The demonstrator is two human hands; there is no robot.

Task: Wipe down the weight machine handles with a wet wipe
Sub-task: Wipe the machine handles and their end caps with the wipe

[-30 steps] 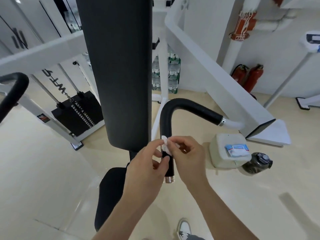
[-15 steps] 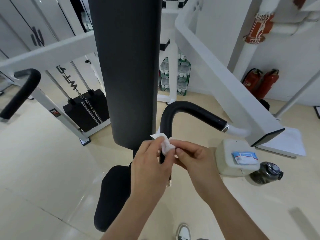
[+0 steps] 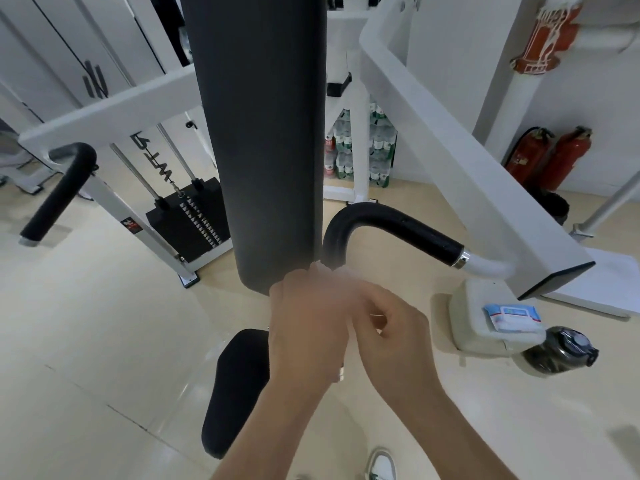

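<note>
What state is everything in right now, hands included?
left hand, fingers curled round wet wipe and near handle, blurred
right hand, fingers curled beside the left hand; blur hides any hold
wet wipe, white edge showing above the left hand
near handle, lower end covered by the left hand
far handle, untouched
wipe pack, flat on the beige box
bottle, capped, beside the beige box

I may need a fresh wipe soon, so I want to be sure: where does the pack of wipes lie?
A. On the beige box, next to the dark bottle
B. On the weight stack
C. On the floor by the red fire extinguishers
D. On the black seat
A: the pack of wipes lies on top of the beige box, with the dark bottle close beside it.
</note>
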